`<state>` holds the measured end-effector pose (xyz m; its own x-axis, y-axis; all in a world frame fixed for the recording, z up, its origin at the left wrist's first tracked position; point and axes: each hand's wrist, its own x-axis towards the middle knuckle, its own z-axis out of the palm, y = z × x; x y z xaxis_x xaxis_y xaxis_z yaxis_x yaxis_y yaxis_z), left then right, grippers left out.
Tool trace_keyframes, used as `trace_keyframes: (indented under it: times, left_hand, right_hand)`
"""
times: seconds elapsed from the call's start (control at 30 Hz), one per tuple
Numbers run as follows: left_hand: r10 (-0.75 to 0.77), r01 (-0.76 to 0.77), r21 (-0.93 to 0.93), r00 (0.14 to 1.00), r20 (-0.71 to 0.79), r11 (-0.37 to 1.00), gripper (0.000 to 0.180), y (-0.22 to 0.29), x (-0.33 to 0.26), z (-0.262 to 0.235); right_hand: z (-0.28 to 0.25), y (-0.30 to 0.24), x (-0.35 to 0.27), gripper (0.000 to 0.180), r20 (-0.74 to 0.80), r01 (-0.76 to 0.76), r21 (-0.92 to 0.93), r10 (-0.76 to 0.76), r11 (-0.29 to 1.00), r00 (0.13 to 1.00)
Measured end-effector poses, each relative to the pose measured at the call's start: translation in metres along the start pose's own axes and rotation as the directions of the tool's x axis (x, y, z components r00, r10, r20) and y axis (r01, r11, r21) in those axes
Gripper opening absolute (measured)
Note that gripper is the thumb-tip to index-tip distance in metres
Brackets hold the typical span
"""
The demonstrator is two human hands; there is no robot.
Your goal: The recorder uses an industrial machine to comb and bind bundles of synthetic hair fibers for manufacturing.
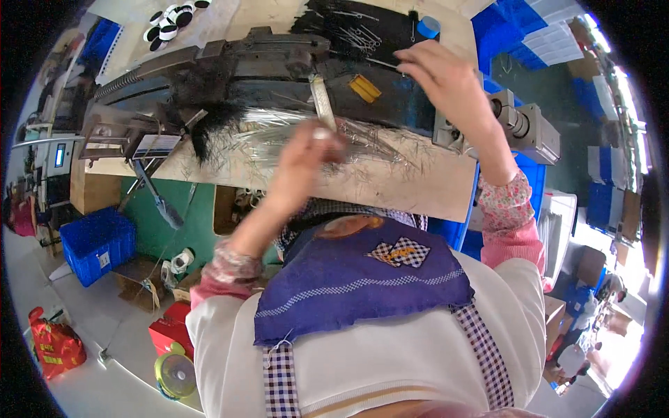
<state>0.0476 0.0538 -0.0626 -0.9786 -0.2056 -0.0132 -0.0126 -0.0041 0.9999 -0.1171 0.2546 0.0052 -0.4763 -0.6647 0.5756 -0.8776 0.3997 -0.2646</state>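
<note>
My left hand, blurred by motion, is closed around the lower end of a whitish wrapped lever. The lever comes down toward me from a dark metal bench machine. Above the right part of the bench, my right hand pinches a thin metal rod between thumb and forefinger, its free end pointing left. Beyond it, several thin metal pieces with looped ends lie on a black surface. A heap of fine metal wires spreads below the machine, partly behind my left hand.
A yellow block sits right of the lever. At the back are a blue cap and several black-and-white round parts. A grey cylindrical device stands at the right edge. Blue crates and a red bag are on the floor.
</note>
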Motion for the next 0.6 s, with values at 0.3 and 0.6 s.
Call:
trace_keyframes:
  times: [0.3, 0.6]
  left_hand:
    - [-0.052, 0.375, -0.905, 0.927, 0.372, 0.200, 0.017, 0.088, 0.019, -0.023]
    - [-0.020, 0.007, 0.055, 0.973, 0.230, 0.998, 0.022, 0.063, 0.001, -0.042]
  right_hand:
    - [0.025, -0.014, 0.013, 0.017, 0.213, 0.110, -0.233, -0.060, 0.966, 0.975]
    - [0.034, 0.025, 0.047, 0.014, 0.142, 0.026, -0.190, 0.001, 0.981, 0.990]
